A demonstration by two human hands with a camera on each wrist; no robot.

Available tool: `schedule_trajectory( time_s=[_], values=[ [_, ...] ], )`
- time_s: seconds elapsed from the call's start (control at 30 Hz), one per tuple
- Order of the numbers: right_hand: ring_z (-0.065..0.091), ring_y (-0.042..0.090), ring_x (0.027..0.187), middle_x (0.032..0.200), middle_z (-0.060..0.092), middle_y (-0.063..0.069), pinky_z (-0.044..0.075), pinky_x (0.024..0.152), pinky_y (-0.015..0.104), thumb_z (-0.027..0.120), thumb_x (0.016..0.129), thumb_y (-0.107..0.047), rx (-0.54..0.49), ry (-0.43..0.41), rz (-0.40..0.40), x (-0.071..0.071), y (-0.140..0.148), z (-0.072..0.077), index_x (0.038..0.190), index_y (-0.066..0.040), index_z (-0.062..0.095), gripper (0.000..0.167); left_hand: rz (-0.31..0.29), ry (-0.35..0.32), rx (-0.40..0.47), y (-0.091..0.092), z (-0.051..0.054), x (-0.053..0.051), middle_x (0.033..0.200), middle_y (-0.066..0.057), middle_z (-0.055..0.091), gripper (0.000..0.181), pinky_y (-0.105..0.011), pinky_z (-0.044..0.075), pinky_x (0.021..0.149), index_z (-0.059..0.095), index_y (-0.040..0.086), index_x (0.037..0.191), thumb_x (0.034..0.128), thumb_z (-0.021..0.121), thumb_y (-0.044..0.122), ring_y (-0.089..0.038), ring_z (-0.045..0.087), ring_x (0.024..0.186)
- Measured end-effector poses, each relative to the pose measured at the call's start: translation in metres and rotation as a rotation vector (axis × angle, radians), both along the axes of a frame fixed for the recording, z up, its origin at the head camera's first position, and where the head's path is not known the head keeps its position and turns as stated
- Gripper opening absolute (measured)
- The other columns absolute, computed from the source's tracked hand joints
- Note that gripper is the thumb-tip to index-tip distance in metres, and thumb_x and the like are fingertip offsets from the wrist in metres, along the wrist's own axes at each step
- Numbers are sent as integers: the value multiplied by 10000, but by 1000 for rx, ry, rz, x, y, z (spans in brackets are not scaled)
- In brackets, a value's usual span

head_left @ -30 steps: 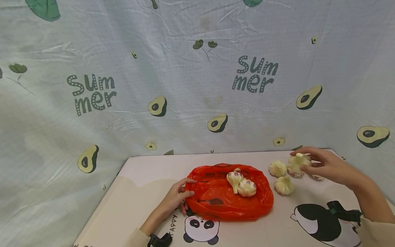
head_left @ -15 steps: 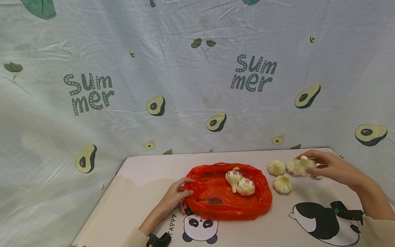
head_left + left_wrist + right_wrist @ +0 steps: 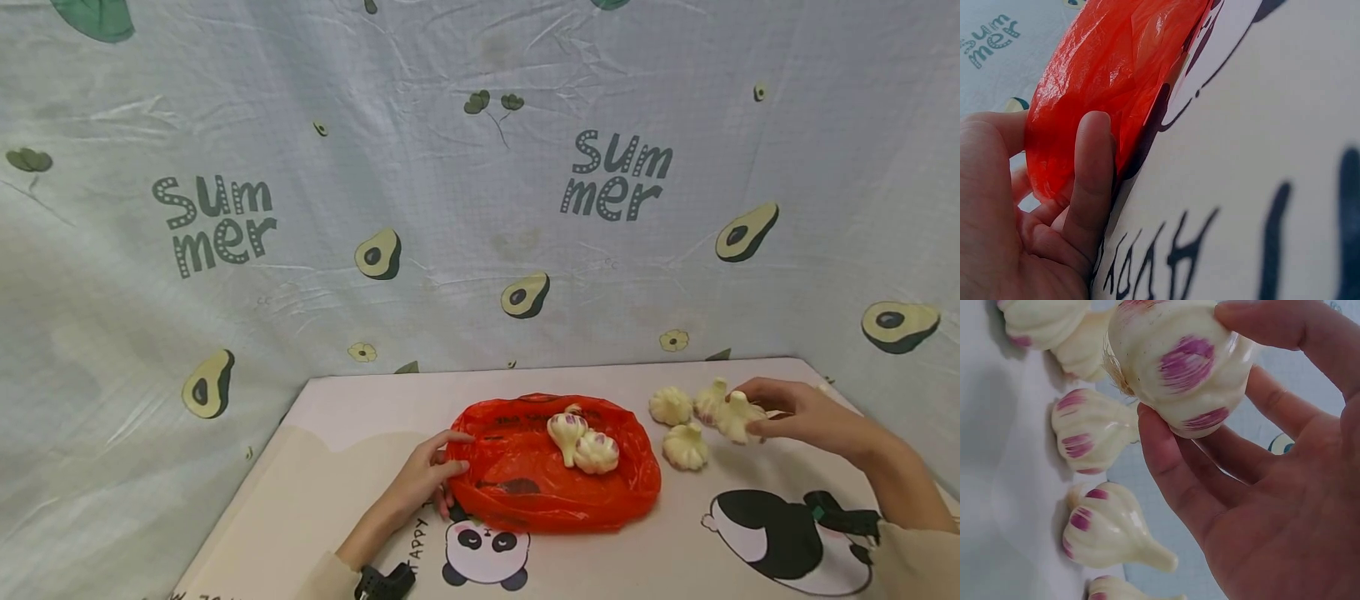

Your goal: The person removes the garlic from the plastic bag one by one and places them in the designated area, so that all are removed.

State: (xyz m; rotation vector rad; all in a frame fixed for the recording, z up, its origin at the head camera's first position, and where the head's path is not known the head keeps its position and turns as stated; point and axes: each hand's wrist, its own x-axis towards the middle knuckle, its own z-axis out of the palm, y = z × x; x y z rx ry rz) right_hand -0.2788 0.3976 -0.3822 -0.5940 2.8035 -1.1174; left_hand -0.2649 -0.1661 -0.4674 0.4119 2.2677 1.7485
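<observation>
Left of centre in the head view, my left hand point(image 3: 422, 477) holds the left edge of a red plastic bag point(image 3: 517, 508). The left wrist view shows the thumb in front of the bag point(image 3: 1100, 69) and fingers behind it. Two garlic bulbs lie in the open bag, one white with a stem point(image 3: 567, 435) and one rounder point(image 3: 597, 454). On the right, my right hand point(image 3: 813, 423) pinches a garlic bulb point(image 3: 737, 419) between thumb and fingertips. Purple patches and a root tuft show on this held bulb point(image 3: 1185, 369) in the right wrist view.
Several garlic bulbs stand near my right hand, including a left one point(image 3: 671, 406), a front one point(image 3: 685, 447) and a back one point(image 3: 708, 402). A pale printed table mat point(image 3: 360, 492) lies underneath. Behind rises a curtain point(image 3: 435, 183) printed with avocados.
The garlic bulb in my right hand has moved slightly right and towards me, uncovering more of the back bulb. My left hand stays at the bag's edge.
</observation>
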Motion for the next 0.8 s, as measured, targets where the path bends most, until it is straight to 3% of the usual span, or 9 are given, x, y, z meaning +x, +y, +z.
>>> schedule_trajectory(
  time_s=[0.23,0.43,0.67,0.8],
  values=[
    [562,-116,1002,1300,633,171,532,758,195,720,945,-198,82,14,15,-3,-2,-6,1306,-41,605,411,-2,-4,-4,0,1,0,834,-89,616,447,-252,556,453,534,107,1449,1016,616,181,-133,608,462],
    [579,-22,1028,1293,647,180,532,786,239,705,949,-226,138,-17,20,-7,-1,-11,1314,-22,603,430,-2,-1,-6,0,0,0,842,-96,611,444,-254,554,449,534,103,1448,1018,611,180,-138,605,465],
    [581,-44,978,1245,671,138,527,773,232,712,935,-221,157,-40,39,-9,-4,-15,1299,-13,610,431,2,-2,-3,0,1,2,845,-95,604,452,-254,551,442,532,96,1451,1015,612,181,-137,602,465],
    [648,183,1081,1272,660,176,549,802,279,710,939,-222,163,-64,41,-8,-6,-17,1287,-13,610,418,3,-1,-1,1,1,1,840,-93,601,449,-254,551,443,535,102,1449,1014,613,180,-133,602,463]
  ],
)
